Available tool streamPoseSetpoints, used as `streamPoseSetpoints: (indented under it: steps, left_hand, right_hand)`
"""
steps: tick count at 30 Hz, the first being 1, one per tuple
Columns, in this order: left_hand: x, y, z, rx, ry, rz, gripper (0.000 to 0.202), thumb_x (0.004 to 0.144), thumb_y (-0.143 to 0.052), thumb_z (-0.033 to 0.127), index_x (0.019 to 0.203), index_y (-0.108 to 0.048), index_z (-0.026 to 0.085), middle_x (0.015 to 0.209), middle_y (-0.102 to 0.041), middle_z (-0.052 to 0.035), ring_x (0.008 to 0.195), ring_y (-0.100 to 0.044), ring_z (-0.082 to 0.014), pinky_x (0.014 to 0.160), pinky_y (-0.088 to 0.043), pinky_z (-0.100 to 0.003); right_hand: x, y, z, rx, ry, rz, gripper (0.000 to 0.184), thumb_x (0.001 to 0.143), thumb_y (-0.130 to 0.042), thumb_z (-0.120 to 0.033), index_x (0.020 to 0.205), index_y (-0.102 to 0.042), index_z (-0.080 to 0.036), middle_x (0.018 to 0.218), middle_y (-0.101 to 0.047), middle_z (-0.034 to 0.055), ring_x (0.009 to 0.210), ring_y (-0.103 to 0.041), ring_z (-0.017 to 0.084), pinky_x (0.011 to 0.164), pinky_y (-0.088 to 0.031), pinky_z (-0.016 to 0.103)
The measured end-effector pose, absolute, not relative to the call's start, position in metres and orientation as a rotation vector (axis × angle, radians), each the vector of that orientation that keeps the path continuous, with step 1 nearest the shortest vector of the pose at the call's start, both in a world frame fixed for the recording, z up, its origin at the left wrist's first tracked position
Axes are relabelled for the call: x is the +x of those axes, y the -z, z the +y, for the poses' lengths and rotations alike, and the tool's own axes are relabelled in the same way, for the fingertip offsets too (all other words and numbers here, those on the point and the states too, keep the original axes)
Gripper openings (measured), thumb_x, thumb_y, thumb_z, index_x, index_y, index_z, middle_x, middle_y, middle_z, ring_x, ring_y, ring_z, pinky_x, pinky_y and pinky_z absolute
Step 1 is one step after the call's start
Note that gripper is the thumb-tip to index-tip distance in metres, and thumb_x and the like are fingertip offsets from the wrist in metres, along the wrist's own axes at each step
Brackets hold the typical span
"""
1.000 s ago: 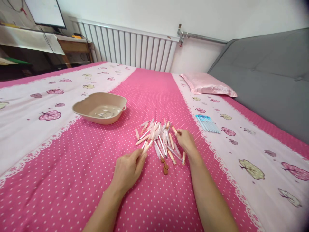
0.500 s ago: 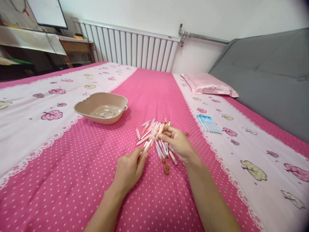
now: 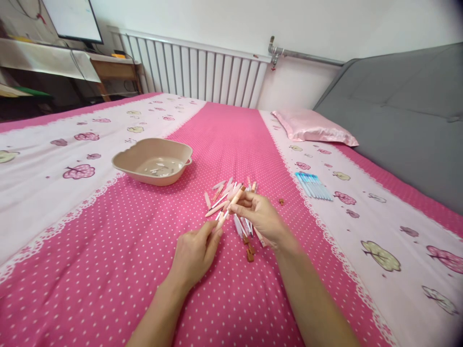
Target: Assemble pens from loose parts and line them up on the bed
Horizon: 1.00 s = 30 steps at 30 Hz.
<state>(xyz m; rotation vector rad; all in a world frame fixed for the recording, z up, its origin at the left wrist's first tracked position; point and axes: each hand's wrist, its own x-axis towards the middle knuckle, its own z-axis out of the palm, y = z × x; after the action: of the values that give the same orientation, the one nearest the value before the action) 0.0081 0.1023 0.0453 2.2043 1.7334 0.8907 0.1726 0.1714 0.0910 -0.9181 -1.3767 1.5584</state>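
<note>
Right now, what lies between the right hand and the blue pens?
Head view: a small brown piece on the bedspread, between the right hand and the blue pens.

Slim pen barrel [image 3: 223, 220], pale pink-white, lower end gripped, slanting up to the right. Peach cap [image 3: 237, 195], brown tip, held in line at barrel's upper end; can't tell if seated. Loose pen parts [image 3: 215, 209], pink and white, messy pile on bedspread [image 3: 224, 303], pointing all ways, partly hidden. Small brown pieces [image 3: 250, 254] at near edge; another lies apart, right.
</note>
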Motion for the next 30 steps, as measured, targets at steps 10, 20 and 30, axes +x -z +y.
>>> streamPoseSetpoints:
  steps: [10,20,30]
  left_hand:
    - [0.0093,-0.0466,0.1022,2.213,-0.903,1.732,0.028,0.092,-0.036,0.034,0.104,-0.056,0.019,0.058,-0.060,0.0022,0.047,-0.053,-0.0111,0.049,-0.033,-0.021]
    - [0.0085,-0.0460,0.1018,2.202,-0.928,1.732,0.029,0.092,-0.035,0.034,0.104,-0.057,0.019,0.057,-0.060,0.0023,0.045,-0.053,-0.0108,0.048,-0.033,-0.021]
    - [0.0087,-0.0461,0.1023,2.194,-0.921,1.734,0.030,0.092,-0.034,0.035,0.102,-0.057,0.018,0.057,-0.060,0.0017,0.047,-0.054,-0.0120,0.049,-0.033,-0.022]
  right_hand:
    - [0.1675,-0.0911,0.1673,-0.914,-1.618,-1.451,0.020,0.068,-0.072,-0.027,0.082,-0.062,-0.016,0.080,-0.065,0.0006,0.077,-0.062,0.011,0.078,-0.049,0.026]
    - [0.1679,-0.0928,0.1650,-0.905,-1.627,-1.495,0.020,0.070,-0.070,-0.027,0.085,-0.063,-0.017,0.082,-0.066,0.0010,0.080,-0.063,0.012,0.083,-0.049,0.028]
    - [0.1654,-0.0899,0.1641,-0.905,-1.649,-1.508,0.023,0.070,-0.070,-0.029,0.088,-0.062,-0.017,0.082,-0.065,0.0013,0.081,-0.062,0.013,0.084,-0.048,0.029]
